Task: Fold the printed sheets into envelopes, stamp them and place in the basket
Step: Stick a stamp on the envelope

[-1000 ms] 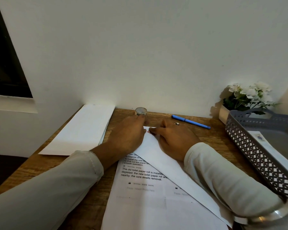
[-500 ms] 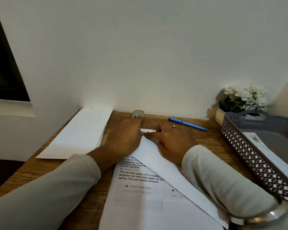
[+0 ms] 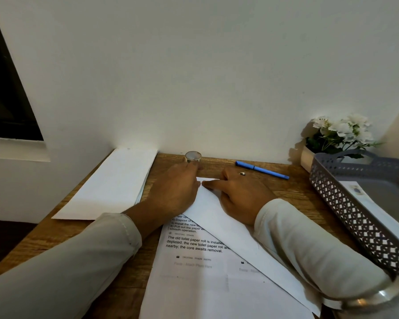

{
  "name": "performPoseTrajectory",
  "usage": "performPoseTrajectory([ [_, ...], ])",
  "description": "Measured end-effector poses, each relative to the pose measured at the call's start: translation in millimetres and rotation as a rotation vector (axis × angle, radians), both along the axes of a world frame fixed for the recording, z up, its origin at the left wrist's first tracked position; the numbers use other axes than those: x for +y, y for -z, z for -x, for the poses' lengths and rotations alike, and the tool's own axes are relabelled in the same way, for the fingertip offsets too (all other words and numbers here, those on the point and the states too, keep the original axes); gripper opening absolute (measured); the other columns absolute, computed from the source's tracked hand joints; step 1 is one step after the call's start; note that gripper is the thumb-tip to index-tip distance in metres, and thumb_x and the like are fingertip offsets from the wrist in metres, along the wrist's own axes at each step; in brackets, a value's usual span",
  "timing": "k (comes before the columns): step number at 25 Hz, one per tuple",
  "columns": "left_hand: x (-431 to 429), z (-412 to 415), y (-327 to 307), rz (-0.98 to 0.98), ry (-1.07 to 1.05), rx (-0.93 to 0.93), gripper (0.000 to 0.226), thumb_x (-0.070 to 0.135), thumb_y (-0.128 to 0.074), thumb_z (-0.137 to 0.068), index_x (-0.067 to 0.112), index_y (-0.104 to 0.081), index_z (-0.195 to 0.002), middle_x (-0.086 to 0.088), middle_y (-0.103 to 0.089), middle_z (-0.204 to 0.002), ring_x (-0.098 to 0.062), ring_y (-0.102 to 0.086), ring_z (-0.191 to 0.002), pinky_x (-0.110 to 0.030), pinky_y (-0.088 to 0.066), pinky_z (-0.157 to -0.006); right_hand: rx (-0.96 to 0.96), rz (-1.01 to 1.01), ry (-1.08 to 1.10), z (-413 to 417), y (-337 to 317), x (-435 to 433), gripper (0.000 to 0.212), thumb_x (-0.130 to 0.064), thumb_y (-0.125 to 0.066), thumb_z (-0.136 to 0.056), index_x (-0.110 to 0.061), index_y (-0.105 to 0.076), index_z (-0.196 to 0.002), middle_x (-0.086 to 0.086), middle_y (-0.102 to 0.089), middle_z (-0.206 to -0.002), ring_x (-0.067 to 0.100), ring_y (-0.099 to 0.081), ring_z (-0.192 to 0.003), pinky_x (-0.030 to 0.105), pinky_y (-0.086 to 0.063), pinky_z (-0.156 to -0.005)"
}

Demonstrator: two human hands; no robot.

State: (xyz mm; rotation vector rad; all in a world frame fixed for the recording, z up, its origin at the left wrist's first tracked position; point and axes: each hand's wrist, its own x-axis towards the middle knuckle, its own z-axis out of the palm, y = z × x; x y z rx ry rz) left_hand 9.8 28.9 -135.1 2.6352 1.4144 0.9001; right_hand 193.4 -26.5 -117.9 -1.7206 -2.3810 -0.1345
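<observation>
Printed sheet (image 3: 200, 268) lies nearest on the tabletop (image 3: 290, 187), its right corner folded over diagonally, blank side up. Left hand (image 3: 173, 194) and right hand (image 3: 240, 196) lie flat on the fold, fingers (image 3: 211, 184) extended and pressing, gripping nothing. Folding looks barely begun; stamping not yet done on this sheet. Right, the basket (image 3: 355, 217) holds what appears to be one finished envelope. Farther left a paper stack (image 3: 111, 183) waits; tape roll (image 3: 193, 157) and blue pen (image 3: 262, 170) lie by the wall.

- Dim, soft light; the wall (image 3: 205, 65) is brightest at 12 o'clock.
- Flowers (image 3: 342, 132) throw shadow toward 9 o'clock.
- Edges bend; small print is blurred.
</observation>
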Motion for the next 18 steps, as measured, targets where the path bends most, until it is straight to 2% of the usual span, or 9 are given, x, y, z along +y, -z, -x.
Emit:
performPoseTrajectory([
  [3, -1.7, -0.7, 1.1, -0.007, -0.01, 0.014, 0.042, 0.028, -0.056, -0.097, 0.024, -0.049, -0.139, 0.001, -0.066, -0.118, -0.021, -0.058, -0.111, -0.036, -0.047, -0.088, 0.006, -0.002, 0.046, 3.2, -1.0, 0.5, 0.039, -0.037, -0.037, -0.105, -0.043, -0.053, -0.14, -0.003, -0.05, -0.111, 0.018, -0.051, -0.084, 0.033, -0.045, -0.068],
  [7, -2.0, 0.7, -0.8, -0.031, -0.034, 0.052, 0.038, 0.029, -0.055, -0.097, 0.021, -0.052, -0.134, 0.0, -0.066, -0.11, -0.022, -0.059, -0.103, -0.036, -0.048, -0.08, -0.001, -0.076, 0.023, -0.9, -1.2, -2.5, 0.031, -0.035, -0.047, -0.103, -0.037, -0.068, -0.126, -0.009, -0.047, -0.097, 0.018, -0.053, -0.082, 0.028, -0.033, -0.058],
  [10, -4.2, 3.3, -4.7, -0.023, -0.013, 0.084, 0.024, 0.034, -0.055, -0.097, 0.026, -0.061, -0.12, 0.002, -0.065, -0.107, -0.019, -0.06, -0.101, -0.031, -0.046, -0.076, 0.104, -0.077, -0.036, -6.3, 1.7, -4.4, 0.03, -0.025, -0.055, -0.098, -0.037, -0.073, -0.119, -0.009, -0.055, -0.098, 0.019, -0.059, -0.084, 0.029, -0.041, -0.062],
  [12, -5.1, 5.0, -14.1, 0.097, -0.01, 0.113, 0.029, 0.051, -0.057, -0.094, 0.029, -0.062, -0.113, 0.007, -0.065, -0.104, -0.016, -0.062, -0.098, -0.032, -0.051, -0.079, 0.2, -0.049, -0.034, -7.3, 3.4, -4.3, 0.037, -0.016, -0.056, -0.092, -0.038, -0.074, -0.116, -0.009, -0.058, -0.101, 0.016, -0.058, -0.087, 0.029, -0.044, -0.067],
  [14, -5.0, 5.1, -27.9, 0.273, -0.059, 0.173, 0.049, 0.067, -0.064, -0.081, 0.031, -0.062, -0.114, 0.009, -0.066, -0.105, -0.013, -0.062, -0.096, -0.034, -0.055, -0.083, 0.288, -0.011, -0.003, -8.6, 2.7, -4.3, 0.04, -0.012, -0.055, -0.088, -0.036, -0.073, -0.114, -0.012, -0.059, -0.103, 0.01, -0.055, -0.088, 0.027, -0.044, -0.07],
  [16, -4.9, 5.9, -37.0, 0.431, -0.094, 0.162, 0.057, 0.066, -0.075, -0.073, 0.03, -0.065, -0.115, 0.01, -0.064, -0.107, -0.012, -0.061, -0.098, -0.034, -0.055, -0.088, 0.373, 0.03, 0.028, -10.1, 1.9, -3.0, 0.038, -0.012, -0.058, -0.087, -0.032, -0.071, -0.116, -0.012, -0.062, -0.107, 0.007, -0.054, -0.086, 0.025, -0.043, -0.072],
  [18, -3.0, 7.8, -38.1, 0.506, -0.074, 0.092, 0.046, 0.054, -0.081, -0.073, 0.025, -0.071, -0.107, 0.01, -0.067, -0.104, -0.011, -0.062, -0.095, -0.034, -0.056, -0.087, 0.435, 0.058, 0.058, -10.6, 1.1, -2.8, 0.03, -0.019, -0.064, -0.088, -0.027, -0.068, -0.116, -0.012, -0.063, -0.105, 0.002, -0.051, -0.079, 0.024, -0.041, -0.071],
])
